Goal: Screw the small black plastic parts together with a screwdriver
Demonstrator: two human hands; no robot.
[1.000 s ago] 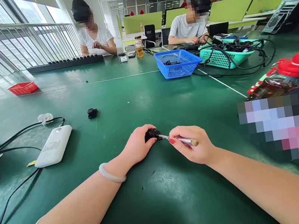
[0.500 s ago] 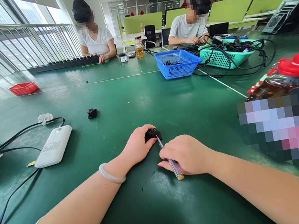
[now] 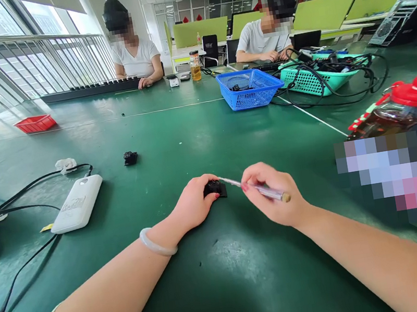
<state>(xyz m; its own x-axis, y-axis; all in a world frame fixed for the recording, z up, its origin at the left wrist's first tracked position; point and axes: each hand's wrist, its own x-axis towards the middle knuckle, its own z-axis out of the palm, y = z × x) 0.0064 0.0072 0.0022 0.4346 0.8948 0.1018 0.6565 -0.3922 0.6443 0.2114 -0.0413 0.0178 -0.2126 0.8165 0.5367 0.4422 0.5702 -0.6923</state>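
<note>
Fingers and thumb of my left hand (image 3: 196, 200) grip a small black part (image 3: 217, 188) that rests on the green table (image 3: 229, 289). My right hand (image 3: 272, 193) is closed round a thin screwdriver (image 3: 263, 189) with a clear purplish handle and a tan end cap. The screwdriver lies slanted, its tip pointing left at the upper edge of the black part; whether it touches is too small to tell. A second black part (image 3: 130, 158) sits farther off to the left.
A white power bank (image 3: 77, 204) with black cables lies left. Farther back are a red tray (image 3: 35, 124), a blue basket (image 3: 250, 97), a teal basket (image 3: 311, 81) and a jar (image 3: 195, 67). A red-lidded bottle (image 3: 399, 110) is right. Two people sit opposite.
My right hand has moved right and slightly up, and the screwdriver has swung from steep to nearly level, its tip now at the part's upper edge. My left hand keeps its hold.
</note>
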